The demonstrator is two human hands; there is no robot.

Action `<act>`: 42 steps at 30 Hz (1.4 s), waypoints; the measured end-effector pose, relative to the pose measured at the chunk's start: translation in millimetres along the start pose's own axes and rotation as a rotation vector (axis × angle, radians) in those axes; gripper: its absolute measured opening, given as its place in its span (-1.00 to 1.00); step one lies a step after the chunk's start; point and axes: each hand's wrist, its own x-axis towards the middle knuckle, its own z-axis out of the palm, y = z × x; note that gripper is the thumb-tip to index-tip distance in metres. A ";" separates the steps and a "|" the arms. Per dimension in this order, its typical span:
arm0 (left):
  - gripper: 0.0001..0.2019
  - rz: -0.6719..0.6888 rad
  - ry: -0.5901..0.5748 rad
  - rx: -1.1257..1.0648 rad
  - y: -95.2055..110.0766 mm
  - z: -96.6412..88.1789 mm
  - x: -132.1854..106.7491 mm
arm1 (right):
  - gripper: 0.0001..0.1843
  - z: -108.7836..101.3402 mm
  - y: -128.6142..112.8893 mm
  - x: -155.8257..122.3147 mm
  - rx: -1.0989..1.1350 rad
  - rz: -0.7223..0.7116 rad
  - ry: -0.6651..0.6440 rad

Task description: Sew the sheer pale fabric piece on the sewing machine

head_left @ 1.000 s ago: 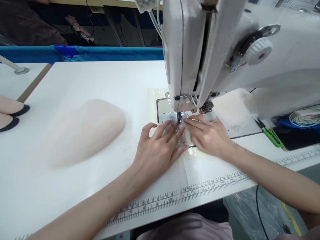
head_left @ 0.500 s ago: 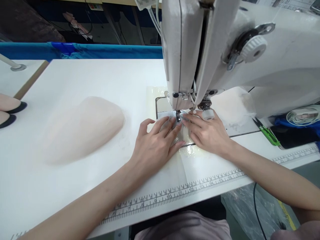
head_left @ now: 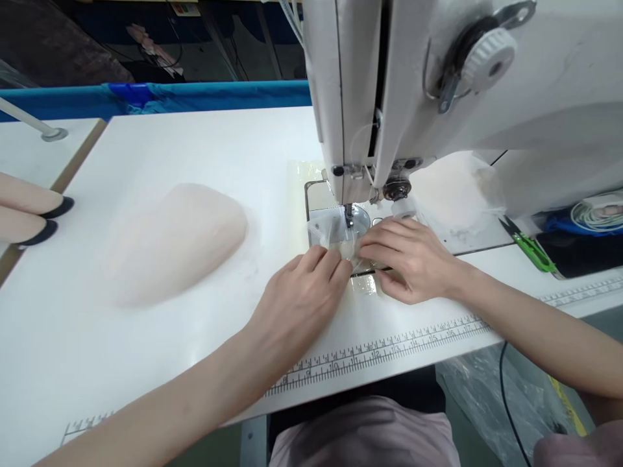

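A sewing machine's presser foot (head_left: 348, 217) stands over the metal needle plate (head_left: 318, 217). In front of it, a small piece of sheer white fabric (head_left: 321, 235) is gathered up, its edges hard to make out. My left hand (head_left: 304, 285) is closed, with its bent fingertips pinching this fabric just before the foot. My right hand (head_left: 411, 259) lies to the right of the foot, fingertips touching the fabric's right side and thumb apart below them. The two hands' fingertips almost meet.
A pale, sheer fabric pile (head_left: 180, 246) lies left on the white table. More pale fabric (head_left: 448, 194) sits under the machine arm. Green thread snips (head_left: 530, 246) and a dark phone-like slab (head_left: 584, 250) lie right. A ruler strip (head_left: 341, 364) follows the front edge.
My left hand has gone from lying flat with spread fingers to a pinch, drawn slightly towards me. My right fingers have also drawn back from the foot. The view has shifted slightly.
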 end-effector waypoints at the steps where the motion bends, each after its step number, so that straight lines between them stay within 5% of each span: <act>1: -0.74 -0.013 0.036 0.010 -2.1 4.1 2.8 | -0.71 0.9 -0.1 0.5 -0.003 0.010 0.001; 9: -0.71 -0.354 0.041 -0.586 -20.0 7.4 24.6 | -0.80 9.2 0.6 5.1 0.060 0.220 0.165; 20: -0.64 -0.295 -0.017 -0.655 -38.1 9.3 28.5 | -0.78 9.0 2.6 11.7 0.074 0.389 0.225; 30: -0.56 -0.069 0.037 -0.384 -47.0 5.0 23.8 | -0.81 10.2 2.3 8.8 -0.005 0.265 0.247; 37: -0.73 0.179 0.252 0.065 -31.5 16.3 10.4 | -0.83 4.6 -3.0 1.2 -0.174 0.049 0.195; 42: -0.69 0.188 0.230 0.158 -22.5 13.3 4.8 | -0.78 2.6 -5.9 2.2 -0.244 -0.009 0.161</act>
